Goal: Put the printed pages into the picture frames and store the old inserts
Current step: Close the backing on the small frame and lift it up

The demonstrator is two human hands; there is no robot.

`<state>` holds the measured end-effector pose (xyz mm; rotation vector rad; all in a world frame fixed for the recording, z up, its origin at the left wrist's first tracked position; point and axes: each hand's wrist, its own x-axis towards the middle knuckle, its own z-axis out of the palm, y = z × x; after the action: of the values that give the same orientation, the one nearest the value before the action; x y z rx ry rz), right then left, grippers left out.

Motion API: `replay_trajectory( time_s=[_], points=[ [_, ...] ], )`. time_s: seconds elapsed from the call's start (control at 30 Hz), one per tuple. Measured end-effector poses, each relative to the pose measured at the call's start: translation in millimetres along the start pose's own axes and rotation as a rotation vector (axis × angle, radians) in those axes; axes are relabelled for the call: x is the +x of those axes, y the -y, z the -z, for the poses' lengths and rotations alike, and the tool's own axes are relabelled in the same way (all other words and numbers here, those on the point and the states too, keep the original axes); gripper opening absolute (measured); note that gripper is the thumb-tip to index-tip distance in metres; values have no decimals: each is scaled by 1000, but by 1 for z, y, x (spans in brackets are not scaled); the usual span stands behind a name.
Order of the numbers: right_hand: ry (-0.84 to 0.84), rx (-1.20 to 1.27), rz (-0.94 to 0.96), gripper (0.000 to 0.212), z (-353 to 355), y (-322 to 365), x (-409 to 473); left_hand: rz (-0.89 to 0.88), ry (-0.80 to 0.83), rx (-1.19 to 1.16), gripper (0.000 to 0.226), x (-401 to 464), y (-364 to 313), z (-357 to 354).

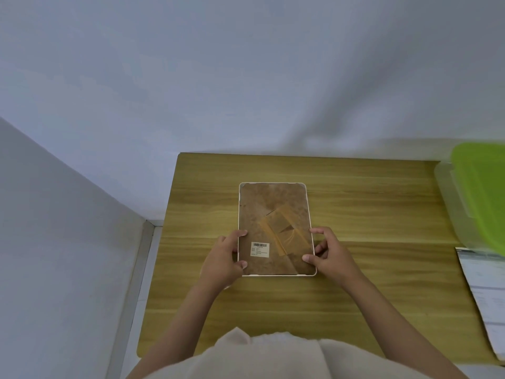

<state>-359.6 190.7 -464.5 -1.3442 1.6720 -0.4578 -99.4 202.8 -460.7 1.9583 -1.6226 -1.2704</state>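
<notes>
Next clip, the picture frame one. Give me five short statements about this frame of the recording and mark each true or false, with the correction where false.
1. The picture frame lies back side up on the wooden table. True.
2. Only the left hand touches the frame. False: the right hand grips the opposite long edge too.
3. A barcode sticker sits on the frame's brown backing, near the left hand. True.
4. The plastic box at the table's right edge has a red lid. False: its lid is green.
5. The printed pages already lie on top of the frame. False: they lie at the table's right edge, apart from it.
</notes>
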Motion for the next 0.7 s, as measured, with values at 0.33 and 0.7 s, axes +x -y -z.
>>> replay_trajectory(
  time_s=[0.33, 0.7],
  points=[
    [-17, -114, 59, 55, 14, 33, 49, 13, 73, 7, 77, 4, -3, 4],
    [-19, -321, 81, 64, 10, 42, 94, 24, 80, -19, 78, 4, 0, 8]
  ],
)
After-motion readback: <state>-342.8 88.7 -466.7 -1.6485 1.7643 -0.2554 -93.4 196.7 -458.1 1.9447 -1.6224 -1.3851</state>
